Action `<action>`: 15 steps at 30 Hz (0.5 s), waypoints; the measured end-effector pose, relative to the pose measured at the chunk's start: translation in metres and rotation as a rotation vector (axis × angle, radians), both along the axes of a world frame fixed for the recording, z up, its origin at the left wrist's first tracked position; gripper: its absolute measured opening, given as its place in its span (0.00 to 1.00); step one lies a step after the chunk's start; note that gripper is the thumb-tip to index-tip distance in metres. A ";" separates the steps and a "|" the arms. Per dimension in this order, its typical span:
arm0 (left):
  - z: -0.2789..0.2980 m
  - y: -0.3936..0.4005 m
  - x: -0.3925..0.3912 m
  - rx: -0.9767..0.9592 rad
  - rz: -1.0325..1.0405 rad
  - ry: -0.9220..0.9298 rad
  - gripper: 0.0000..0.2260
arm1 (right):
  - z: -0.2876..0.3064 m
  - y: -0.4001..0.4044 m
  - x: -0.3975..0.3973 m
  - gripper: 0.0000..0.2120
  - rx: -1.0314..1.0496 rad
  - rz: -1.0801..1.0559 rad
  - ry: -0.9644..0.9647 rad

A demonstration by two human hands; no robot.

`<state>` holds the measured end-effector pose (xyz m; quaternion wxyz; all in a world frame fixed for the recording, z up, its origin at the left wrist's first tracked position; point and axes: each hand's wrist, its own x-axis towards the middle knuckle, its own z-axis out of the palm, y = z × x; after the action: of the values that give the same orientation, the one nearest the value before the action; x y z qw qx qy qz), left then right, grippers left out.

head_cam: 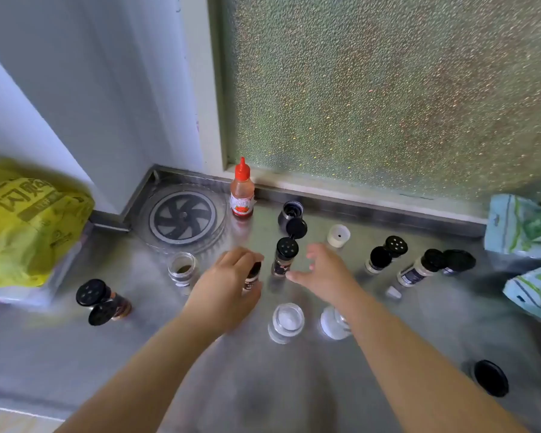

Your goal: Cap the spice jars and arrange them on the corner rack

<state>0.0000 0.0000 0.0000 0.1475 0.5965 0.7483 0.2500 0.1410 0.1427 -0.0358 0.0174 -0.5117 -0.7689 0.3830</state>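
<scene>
Nearest, on the shiny metal surface (294,385): a loose round black lid (491,377) at the right and an open glass jar (286,321) of white powder, smooth and see-through. Then the left hand (228,287), grip clamped round a small dark jar (253,275), and the right hand (320,270), fingers apart and holding nothing, just beside an upright jar with a holed black cap (283,257); best to hold each jar steady, press the flip cap flat till shut, keep it upright. Farthest back, a soft red-topped sauce bottle (241,190) beside the clear round corner rack (183,218), no jars on it yet.
</scene>
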 end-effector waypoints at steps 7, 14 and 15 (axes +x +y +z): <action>-0.013 0.031 -0.012 0.092 -0.003 -0.008 0.18 | -0.044 0.011 -0.027 0.23 -0.096 -0.030 0.031; 0.004 0.042 -0.022 0.081 0.082 -0.162 0.21 | -0.018 0.009 -0.018 0.15 -0.075 -0.008 0.297; 0.012 0.045 -0.023 0.058 0.099 -0.231 0.22 | -0.006 0.010 -0.016 0.14 -0.042 0.013 0.330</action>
<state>-0.0229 0.0453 0.0118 0.2026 0.5300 0.7474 0.3456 0.1251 0.1531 -0.0419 0.1303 -0.4372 -0.7506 0.4779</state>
